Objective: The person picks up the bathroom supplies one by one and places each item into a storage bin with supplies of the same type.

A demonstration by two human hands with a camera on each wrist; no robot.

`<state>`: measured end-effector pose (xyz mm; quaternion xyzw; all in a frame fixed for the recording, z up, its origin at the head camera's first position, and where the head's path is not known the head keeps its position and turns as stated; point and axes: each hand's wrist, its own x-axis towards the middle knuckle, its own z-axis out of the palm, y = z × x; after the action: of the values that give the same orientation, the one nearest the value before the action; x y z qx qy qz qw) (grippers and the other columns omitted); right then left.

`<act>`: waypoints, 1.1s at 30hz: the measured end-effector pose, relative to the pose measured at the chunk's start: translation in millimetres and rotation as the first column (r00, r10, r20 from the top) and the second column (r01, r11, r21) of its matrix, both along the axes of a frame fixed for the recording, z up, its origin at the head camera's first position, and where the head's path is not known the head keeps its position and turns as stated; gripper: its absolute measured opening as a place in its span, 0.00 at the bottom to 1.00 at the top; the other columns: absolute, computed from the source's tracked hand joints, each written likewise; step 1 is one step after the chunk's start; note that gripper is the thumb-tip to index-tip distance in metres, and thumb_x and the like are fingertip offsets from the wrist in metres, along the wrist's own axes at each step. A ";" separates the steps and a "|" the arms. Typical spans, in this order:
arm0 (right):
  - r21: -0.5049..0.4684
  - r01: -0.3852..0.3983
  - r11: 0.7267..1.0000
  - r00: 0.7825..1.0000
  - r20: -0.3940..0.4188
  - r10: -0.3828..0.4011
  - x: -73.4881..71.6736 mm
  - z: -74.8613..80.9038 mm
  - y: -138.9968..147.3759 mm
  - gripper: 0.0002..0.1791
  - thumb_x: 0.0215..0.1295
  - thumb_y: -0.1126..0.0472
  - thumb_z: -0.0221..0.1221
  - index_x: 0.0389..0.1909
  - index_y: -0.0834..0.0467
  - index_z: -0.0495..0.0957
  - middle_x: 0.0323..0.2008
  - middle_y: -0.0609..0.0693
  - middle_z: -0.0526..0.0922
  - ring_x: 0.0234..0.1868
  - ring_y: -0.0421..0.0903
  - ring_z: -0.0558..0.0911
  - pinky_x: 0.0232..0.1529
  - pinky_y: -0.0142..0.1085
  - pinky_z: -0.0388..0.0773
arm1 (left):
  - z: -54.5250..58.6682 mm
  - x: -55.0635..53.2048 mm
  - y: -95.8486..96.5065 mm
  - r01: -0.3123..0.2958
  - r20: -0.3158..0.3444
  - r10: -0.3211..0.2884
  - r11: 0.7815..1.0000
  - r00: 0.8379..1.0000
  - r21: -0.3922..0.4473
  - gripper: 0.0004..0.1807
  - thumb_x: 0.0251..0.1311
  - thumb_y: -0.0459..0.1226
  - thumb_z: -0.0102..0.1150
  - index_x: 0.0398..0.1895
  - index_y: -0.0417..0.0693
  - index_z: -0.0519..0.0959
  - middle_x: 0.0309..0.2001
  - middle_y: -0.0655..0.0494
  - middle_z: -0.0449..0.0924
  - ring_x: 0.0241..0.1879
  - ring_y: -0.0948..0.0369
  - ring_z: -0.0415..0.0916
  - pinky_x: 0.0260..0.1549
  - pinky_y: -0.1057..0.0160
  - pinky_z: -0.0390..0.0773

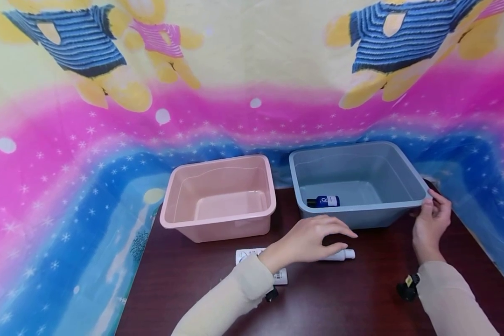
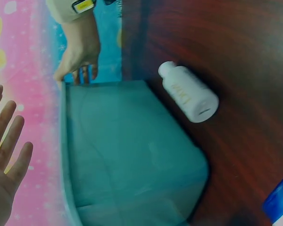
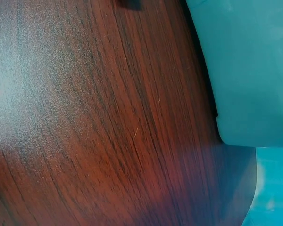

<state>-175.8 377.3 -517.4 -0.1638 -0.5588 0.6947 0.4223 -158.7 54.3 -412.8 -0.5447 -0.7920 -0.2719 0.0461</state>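
My left hand [image 1: 312, 238] hovers over the table in front of the blue-grey plastic basin [image 1: 344, 217], its fingers spread and holding nothing. Partly hidden beneath it lies a small white bottle [image 1: 345, 255], seen whole as a white bottle [image 2: 188, 96] in the left wrist view. My right hand [image 1: 432, 224] grips the basin's rim at its near right corner, thumb on the front side. Inside the basin, a dark blue bottle [image 1: 328, 201] with a black cap lies on its side. The right wrist view shows the basin's wall [image 3: 254, 84] but not the hand.
A pink basin [image 1: 224, 228] stands to the left of the blue-grey one. A white item with printed labels [image 1: 280, 276] lies partly under my left forearm. Dark wood table [image 1: 340, 303] lies underneath; a patterned cloth [image 1: 243, 112] hangs behind.
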 end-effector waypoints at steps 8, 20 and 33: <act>0.012 0.012 1.000 0.999 0.039 -0.013 1.1 0.9 0.3 0.15 0.72 0.59 0.58 0.57 0.57 0.77 0.42 0.49 0.79 0.33 0.38 0.75 0.27 0.23 0.72 | -31.0 4.7 4.0 -0.047 0.150 0.065 0.991 0.987 -0.125 0.17 0.69 0.46 0.58 0.59 0.66 0.79 0.58 0.73 0.75 0.58 0.79 0.66 0.56 0.80 0.63; 0.006 0.013 1.000 1.000 0.013 -0.013 1.1 1.0 -1.7 0.14 0.72 0.59 0.58 0.55 0.56 0.78 0.43 0.51 0.79 0.33 0.39 0.75 0.27 0.24 0.73 | -63.0 9.7 12.2 -0.108 0.236 0.126 0.990 0.963 -0.091 0.20 0.66 0.50 0.61 0.62 0.68 0.78 0.60 0.75 0.74 0.58 0.78 0.66 0.53 0.79 0.66; -0.037 -0.016 0.999 1.000 -0.025 0.015 0.7 1.2 -0.9 0.14 0.71 0.62 0.58 0.56 0.59 0.77 0.42 0.52 0.78 0.32 0.39 0.75 0.27 0.25 0.73 | -82.5 11.0 18.9 -0.123 0.168 0.128 0.992 0.977 -0.037 0.19 0.66 0.48 0.62 0.60 0.66 0.79 0.60 0.73 0.75 0.60 0.79 0.64 0.56 0.80 0.62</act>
<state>-175.1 376.4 -516.2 -0.1588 -0.5419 0.7101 0.4206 -147.7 73.2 -495.3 -0.4689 -0.8293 -0.3037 -0.0117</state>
